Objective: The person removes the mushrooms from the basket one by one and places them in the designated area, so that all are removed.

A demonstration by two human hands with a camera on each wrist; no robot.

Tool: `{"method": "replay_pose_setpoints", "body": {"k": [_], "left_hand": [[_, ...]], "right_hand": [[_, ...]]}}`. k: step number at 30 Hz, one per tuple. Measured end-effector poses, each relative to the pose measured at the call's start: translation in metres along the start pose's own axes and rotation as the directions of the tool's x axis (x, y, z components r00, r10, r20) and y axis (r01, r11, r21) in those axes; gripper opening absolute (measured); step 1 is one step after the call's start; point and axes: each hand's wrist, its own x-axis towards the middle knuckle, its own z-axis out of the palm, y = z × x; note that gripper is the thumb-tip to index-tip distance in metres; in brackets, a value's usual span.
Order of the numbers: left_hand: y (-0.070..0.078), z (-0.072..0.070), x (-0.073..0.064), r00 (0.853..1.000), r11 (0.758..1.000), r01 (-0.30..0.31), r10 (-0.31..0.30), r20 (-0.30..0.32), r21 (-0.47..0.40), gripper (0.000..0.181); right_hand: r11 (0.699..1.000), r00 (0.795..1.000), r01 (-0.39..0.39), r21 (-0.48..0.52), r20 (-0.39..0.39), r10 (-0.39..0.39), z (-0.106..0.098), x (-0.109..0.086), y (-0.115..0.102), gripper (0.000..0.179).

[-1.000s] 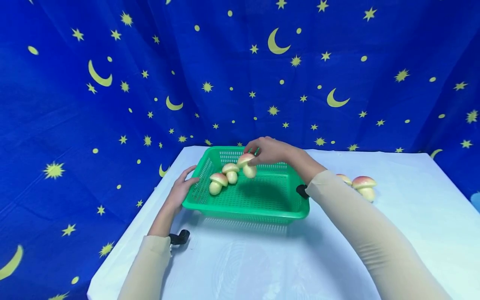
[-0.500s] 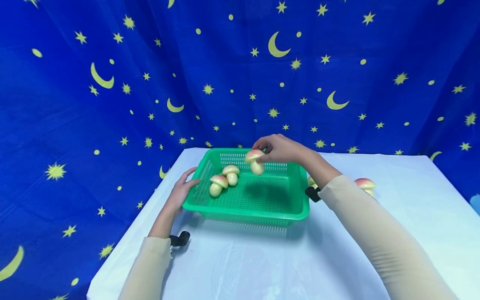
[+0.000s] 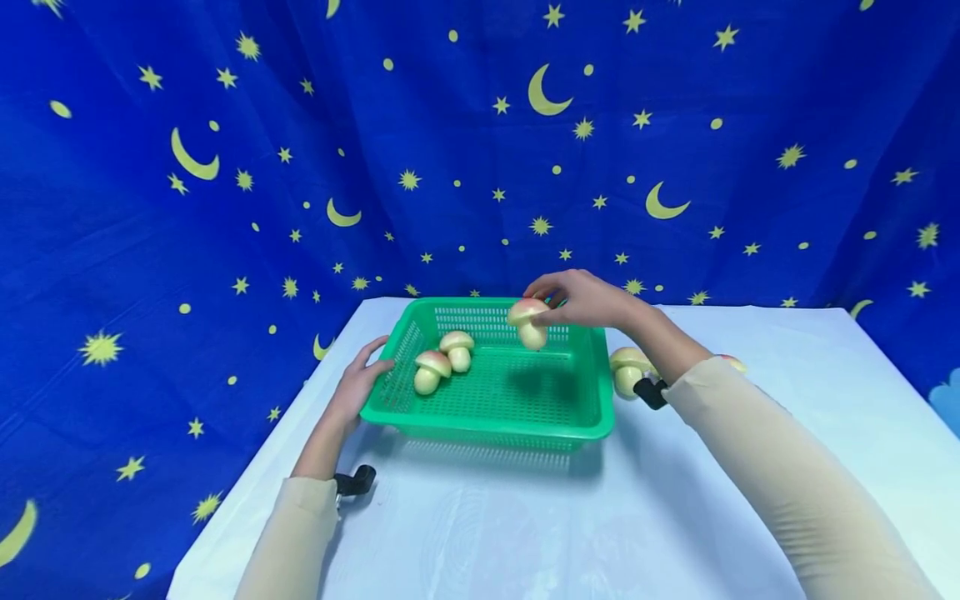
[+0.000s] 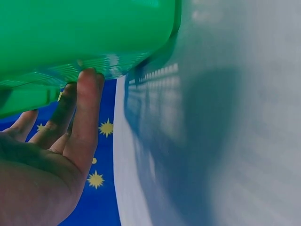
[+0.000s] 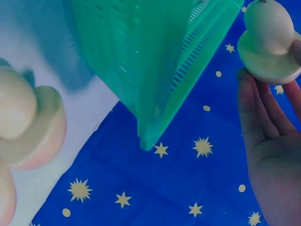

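My right hand (image 3: pixel 588 302) pinches a toy mushroom (image 3: pixel 531 327) by its pinkish cap, stem down, over the right half of a green plastic basket (image 3: pixel 487 427). In the right wrist view the thumb and fingers meet the cap of this mushroom (image 5: pixel 270 30). Inside the basket, two toy mushrooms (image 3: pixel 429 379) lean together at the left. My left hand (image 3: pixel 354 390) grips the basket's left side, thumb over the rim and fingers outside. From the left wrist, those fingers (image 4: pixel 87 110) press against the perforated wall beneath the rim.
Right of the basket, a toy mushroom (image 3: pixel 628 375) stands on the white table (image 3: pixel 510 533); another (image 3: pixel 733 363) is mostly hidden by my right sleeve. A blue curtain (image 3: pixel 450 150) with yellow stars and moons hangs behind and beside the table.
My right hand has moved right with the mushroom, from near the two in the basket towards its right side. The left hand keeps its place on the basket.
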Motion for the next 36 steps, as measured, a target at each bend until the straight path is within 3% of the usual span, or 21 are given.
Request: {"method": "replay_pose_setpoints", "body": {"k": [11, 15, 24, 30, 36], "left_hand": [[-0.006, -0.008, -0.009, 1.000, 1.000, 0.027, -0.027, 0.000, 0.013, 0.059], [-0.006, -0.011, -0.009, 1.000, 1.000, 0.007, -0.007, 0.005, 0.020, 0.059], [-0.001, -0.005, -0.005, 1.000, 0.999, 0.019, -0.019, -0.004, 0.041, 0.059], [0.002, -0.004, -0.002, 1.000, 0.999, 0.015, -0.016, 0.007, 0.043, 0.059], [0.002, -0.003, -0.001, 1.000, 0.999, 0.015, -0.015, 0.010, 0.030, 0.058]], "right_hand": [[1.000, 0.999, 0.003, 0.009, -0.044, -0.002, 0.009, -0.012, 0.010, 0.047], [1.000, 0.996, 0.000, 0.018, -0.084, 0.002, 0.011, -0.017, 0.016, 0.048], [0.999, 0.991, -0.036, 0.016, -0.128, 0.038, 0.002, -0.037, 0.027, 0.048], [0.997, 0.976, -0.067, 0.027, -0.207, 0.071, -0.003, -0.049, 0.034, 0.048], [0.995, 0.966, -0.086, 0.052, -0.239, 0.096, -0.006, -0.055, 0.040, 0.053]]}}
